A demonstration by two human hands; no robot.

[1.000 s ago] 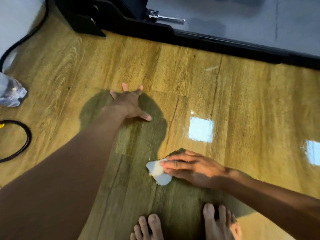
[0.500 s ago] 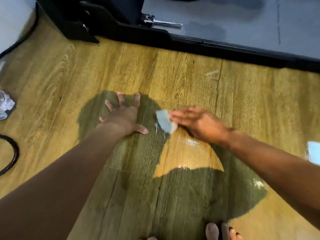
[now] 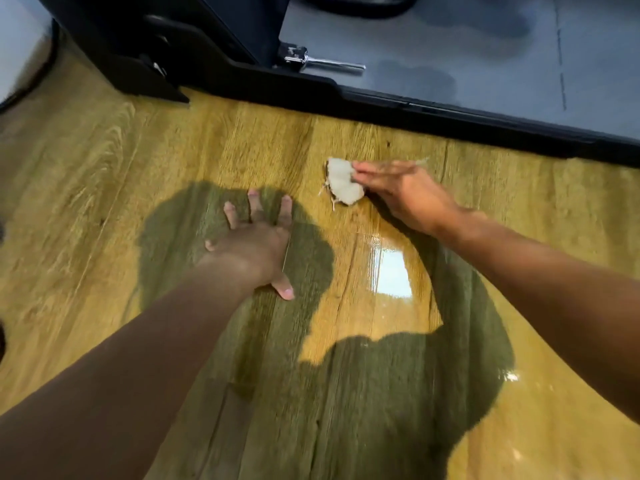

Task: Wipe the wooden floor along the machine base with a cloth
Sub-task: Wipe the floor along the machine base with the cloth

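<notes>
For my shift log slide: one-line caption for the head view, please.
Right hand presses a white cloth to the wooden floor near the black machine base; left hand rests flat.

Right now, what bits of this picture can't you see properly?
Head view only:
- Cloth: its right part is hidden under the right hand.
- Right hand's fingertips: blurred by motion.
- Machine: cut off by the top edge; only its base shows.
- Floor: the left hand covers a patch, and shadow darkens more.
- Dark shape at the left edge: cut off, cannot tell what it is.

right hand [image 3: 408, 195] pressing cloth [image 3: 343, 183] on floor [image 3: 104, 168], left hand [image 3: 251, 245] flat
</notes>
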